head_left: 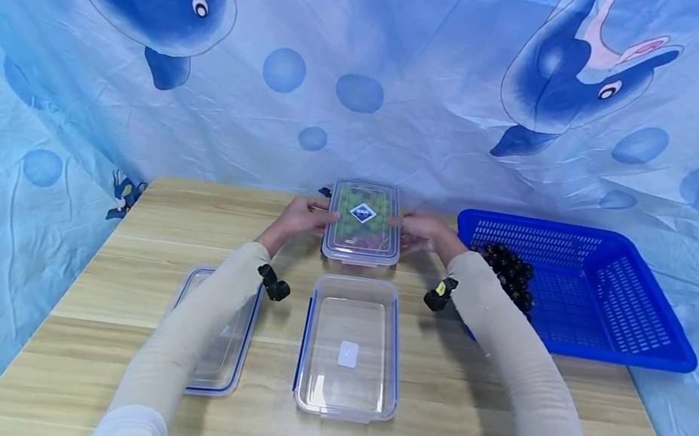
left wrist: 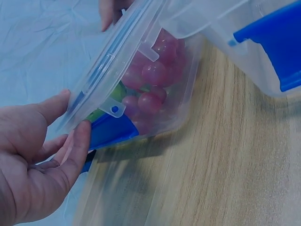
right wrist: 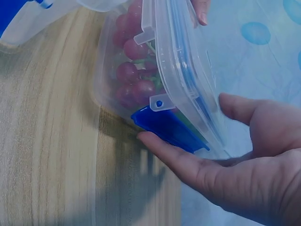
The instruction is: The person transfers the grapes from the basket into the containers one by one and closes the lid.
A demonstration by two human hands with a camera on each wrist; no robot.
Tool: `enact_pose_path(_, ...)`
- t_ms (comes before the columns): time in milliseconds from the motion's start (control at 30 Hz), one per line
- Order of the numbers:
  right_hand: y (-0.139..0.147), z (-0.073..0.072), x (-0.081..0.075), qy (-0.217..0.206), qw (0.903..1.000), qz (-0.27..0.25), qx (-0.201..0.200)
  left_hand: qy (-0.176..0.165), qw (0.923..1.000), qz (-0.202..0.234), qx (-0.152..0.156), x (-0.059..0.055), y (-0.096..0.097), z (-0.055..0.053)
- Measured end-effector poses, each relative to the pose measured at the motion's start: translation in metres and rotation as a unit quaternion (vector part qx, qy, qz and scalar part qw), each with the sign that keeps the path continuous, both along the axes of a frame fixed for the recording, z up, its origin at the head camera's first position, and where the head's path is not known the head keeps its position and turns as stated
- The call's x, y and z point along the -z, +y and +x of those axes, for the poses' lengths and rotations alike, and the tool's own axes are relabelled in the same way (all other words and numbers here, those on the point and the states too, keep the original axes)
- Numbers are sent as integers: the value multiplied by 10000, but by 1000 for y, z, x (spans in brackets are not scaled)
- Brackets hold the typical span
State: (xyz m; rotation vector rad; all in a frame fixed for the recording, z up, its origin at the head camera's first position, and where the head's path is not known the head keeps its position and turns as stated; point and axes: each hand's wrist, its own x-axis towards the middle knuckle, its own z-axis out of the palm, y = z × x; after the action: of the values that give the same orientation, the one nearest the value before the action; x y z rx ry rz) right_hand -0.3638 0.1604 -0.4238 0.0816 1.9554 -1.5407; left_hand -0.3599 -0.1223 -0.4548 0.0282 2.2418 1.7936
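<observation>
A clear lidded food container (head_left: pixel 362 241) stands at the far middle of the table, green and pink grapes (left wrist: pixel 150 75) showing through it. On its left side my left hand (head_left: pixel 306 217) has the thumb over the lid's edge and fingers against a blue side latch (left wrist: pixel 113 132). My right hand (head_left: pixel 419 232) grips the opposite side, thumb on the lid (head_left: pixel 364 213) and index finger beneath another blue latch (right wrist: pixel 164 127). Both of these latches angle outward from the container wall. Nearer me sits an unlidded clear container (head_left: pixel 346 385) with a small white label inside.
A loose clear lid (head_left: pixel 239 353) with a blue seal lies on the left, partly behind my left sleeve. At right, a blue plastic basket (head_left: pixel 576 349) holds dark grapes (head_left: pixel 508 274), partly covered by my right forearm. A blue dolphin-print cloth (head_left: pixel 363 45) hangs behind the table.
</observation>
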Motion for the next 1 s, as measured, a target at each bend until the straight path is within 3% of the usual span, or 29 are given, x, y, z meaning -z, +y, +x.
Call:
enact_pose_path(200,4,2,-1,74,9984,461,308,12,10000,30,-29,0,1,1)
enact_pose_path(433,0,1,3,742,9939,602,543,51,9999,45,-83,0,2,3)
enact_pose_path(667,-6,8,0,1418,9825,1074,548,109,9999,18,-109,1,2,2)
enact_pose_path(1000,-9,7,-2,1761,9701,1532,658,120,9998,59,-137,2,1,3)
